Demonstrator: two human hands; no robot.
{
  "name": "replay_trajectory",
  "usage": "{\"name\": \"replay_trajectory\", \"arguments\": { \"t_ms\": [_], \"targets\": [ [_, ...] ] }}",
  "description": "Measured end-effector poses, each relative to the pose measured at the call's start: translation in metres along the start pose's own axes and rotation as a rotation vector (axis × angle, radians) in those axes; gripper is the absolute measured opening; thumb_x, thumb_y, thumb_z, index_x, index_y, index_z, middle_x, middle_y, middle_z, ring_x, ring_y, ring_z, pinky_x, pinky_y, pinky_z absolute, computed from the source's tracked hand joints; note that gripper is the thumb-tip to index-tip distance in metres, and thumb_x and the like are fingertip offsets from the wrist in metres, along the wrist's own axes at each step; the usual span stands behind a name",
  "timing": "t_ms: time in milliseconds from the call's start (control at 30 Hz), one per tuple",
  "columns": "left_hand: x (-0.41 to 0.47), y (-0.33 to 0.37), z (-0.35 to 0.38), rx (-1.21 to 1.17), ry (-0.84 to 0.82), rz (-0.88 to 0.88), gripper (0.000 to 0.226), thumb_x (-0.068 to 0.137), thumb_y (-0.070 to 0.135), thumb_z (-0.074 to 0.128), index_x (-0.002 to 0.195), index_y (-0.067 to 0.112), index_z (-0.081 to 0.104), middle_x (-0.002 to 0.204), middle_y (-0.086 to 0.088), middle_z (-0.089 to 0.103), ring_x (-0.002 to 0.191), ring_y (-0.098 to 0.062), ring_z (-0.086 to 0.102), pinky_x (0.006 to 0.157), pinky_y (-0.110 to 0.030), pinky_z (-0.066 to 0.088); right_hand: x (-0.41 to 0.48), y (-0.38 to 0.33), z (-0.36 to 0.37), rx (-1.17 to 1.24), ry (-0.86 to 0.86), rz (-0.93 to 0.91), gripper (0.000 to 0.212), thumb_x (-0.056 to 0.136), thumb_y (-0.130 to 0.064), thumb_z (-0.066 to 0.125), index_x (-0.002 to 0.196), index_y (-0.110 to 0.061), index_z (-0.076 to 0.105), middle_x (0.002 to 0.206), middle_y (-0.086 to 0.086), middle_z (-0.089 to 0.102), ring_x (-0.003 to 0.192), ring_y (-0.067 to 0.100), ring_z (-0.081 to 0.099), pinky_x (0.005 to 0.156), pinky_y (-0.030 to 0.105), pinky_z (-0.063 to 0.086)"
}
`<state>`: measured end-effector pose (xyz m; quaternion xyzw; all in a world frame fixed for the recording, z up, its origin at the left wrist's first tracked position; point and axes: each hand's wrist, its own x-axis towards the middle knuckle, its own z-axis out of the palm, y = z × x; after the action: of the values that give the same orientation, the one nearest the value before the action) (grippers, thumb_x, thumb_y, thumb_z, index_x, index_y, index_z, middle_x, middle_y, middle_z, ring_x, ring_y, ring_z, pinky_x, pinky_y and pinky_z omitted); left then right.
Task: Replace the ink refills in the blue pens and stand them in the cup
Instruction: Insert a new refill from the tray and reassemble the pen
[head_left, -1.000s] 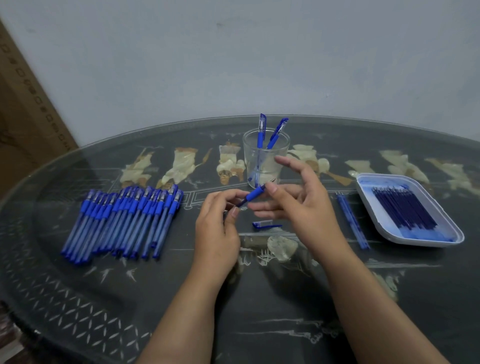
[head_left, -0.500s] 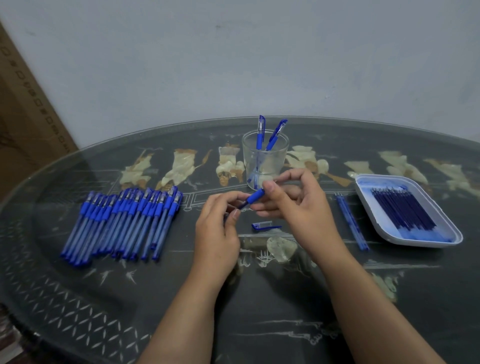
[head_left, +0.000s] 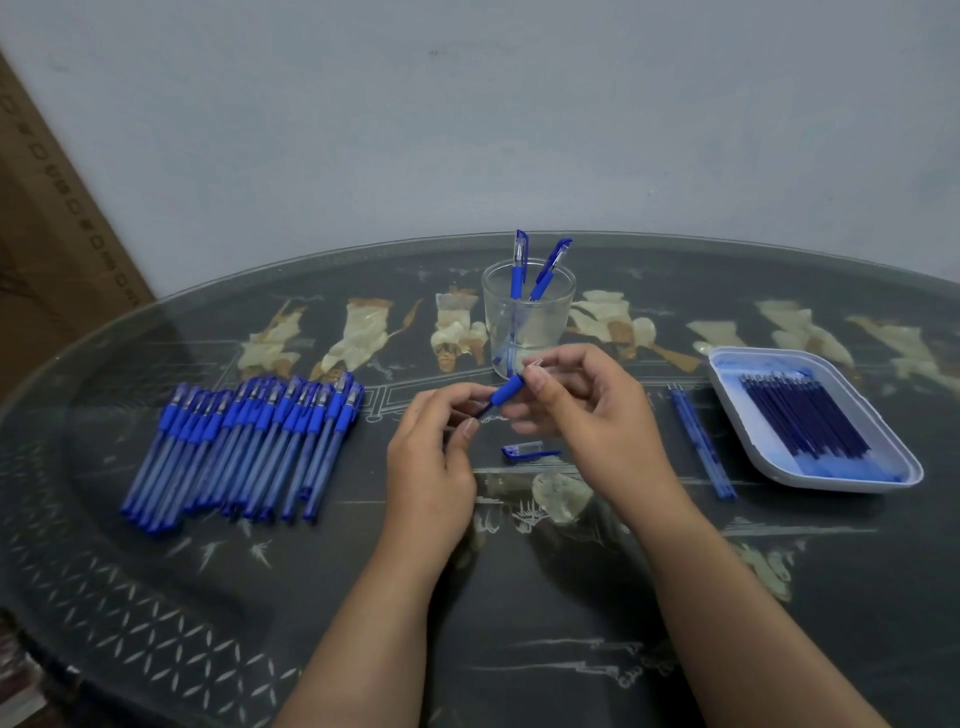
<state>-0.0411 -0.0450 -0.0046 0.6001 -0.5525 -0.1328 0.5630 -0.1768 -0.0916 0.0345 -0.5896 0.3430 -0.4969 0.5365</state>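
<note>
The left hand (head_left: 431, 457) has its fingers (head_left: 457, 397) curled in. Thumb and forefinger pinch the thin dark lower end of a slim blue plastic pen (head_left: 508, 391). The right hand (head_left: 587, 415) pinches the upper end of the same pen between thumb and forefinger, just past the matte blue grip sleeve. Its other fingers are loosely bent. The pen runs on a slant between the two pinches, clear of the bench. We cannot tell whether the dark end is a tip or a refill.

Just nearer to us than the fingers lies a loose clear-and-blue clipped pen cap (head_left: 530, 450). Just beyond the right fingers stands a clear round cup (head_left: 527, 327) holding two capped blue pens (head_left: 519, 260) that lean on its rim. Well left of the left fingers we find a tight row of translucent blue pens (head_left: 249, 447), laid side by side. Right of the right fingers lie a few thin blue refill tubes (head_left: 701, 441). Farther right is a shallow white rectangular tray (head_left: 831, 486) with rounded corners, stained blue, holding a bundle of dark blue refills (head_left: 800, 421).

The bench (head_left: 311, 597) is a dark oval with pale inlaid figures under a glossy glass top. Behind it we see a plain pale wall (head_left: 467, 130). A brown cardboard box (head_left: 47, 234) stands at the far left.
</note>
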Motion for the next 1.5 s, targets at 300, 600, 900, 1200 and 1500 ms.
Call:
{"name": "replay_trajectory", "arguments": {
  "t_ms": [300, 600, 900, 1200, 1500],
  "targets": [
    [0.000, 0.002, 0.001, -0.061, 0.052, -0.040, 0.050, 0.088, -0.007, 0.058, 0.105, 0.039, 0.058, 0.103, 0.003, 0.063, 0.095, 0.000, 0.060, 0.081, -0.006, 0.042, -0.002, 0.020, -0.016, -0.939, -0.268, -0.049, 0.050, 0.081, -0.022, 0.076, 0.126, -0.029, 0.057, 0.101, -0.009, 0.056, 0.096, 0.009, 0.048, 0.089, 0.022, 0.041],
    [-0.002, 0.007, 0.002, -0.112, -0.010, -0.033, 0.057, 0.084, -0.006, 0.066, 0.109, 0.045, 0.056, 0.098, 0.004, 0.063, 0.084, -0.006, 0.062, 0.076, -0.008, 0.046, -0.027, 0.012, -0.018, -0.440, 0.129, 0.090, 0.028, 0.093, -0.005, 0.060, 0.116, -0.018, 0.068, 0.081, 0.004, 0.071, 0.073, 0.009, 0.064, 0.075, 0.021, 0.053],
    [-0.006, 0.012, 0.003, -0.047, -0.091, 0.105, 0.056, 0.085, -0.007, 0.065, 0.115, 0.040, 0.061, 0.099, 0.012, 0.062, 0.091, -0.003, 0.061, 0.073, -0.007, 0.046, -0.026, -0.041, -0.019, 0.223, 0.318, -0.034, 0.020, 0.089, -0.003, 0.065, 0.106, -0.013, 0.064, 0.093, 0.017, 0.072, 0.087, 0.027, 0.073, 0.076, 0.036, 0.060],
    [-0.006, 0.010, 0.005, -0.004, -0.126, 0.208, 0.050, 0.084, -0.012, 0.063, 0.117, 0.026, 0.067, 0.100, 0.002, 0.063, 0.092, -0.006, 0.061, 0.079, -0.007, 0.045, -0.024, -0.042, -0.019, 0.008, 0.287, -0.090, 0.018, 0.088, -0.003, 0.068, 0.100, -0.015, 0.067, 0.083, 0.008, 0.074, 0.084, 0.019, 0.073, 0.079, 0.037, 0.060],
    [-0.006, 0.010, 0.005, -0.004, -0.118, 0.173, 0.052, 0.084, -0.012, 0.062, 0.116, 0.029, 0.067, 0.100, 0.006, 0.063, 0.093, -0.006, 0.061, 0.080, -0.007, 0.045, -0.023, -0.030, -0.013, -0.126, 0.232, -0.090, 0.018, 0.088, -0.004, 0.068, 0.093, -0.021, 0.066, 0.088, 0.004, 0.073, 0.085, 0.015, 0.072, 0.081, 0.037, 0.060]
  ]
}}
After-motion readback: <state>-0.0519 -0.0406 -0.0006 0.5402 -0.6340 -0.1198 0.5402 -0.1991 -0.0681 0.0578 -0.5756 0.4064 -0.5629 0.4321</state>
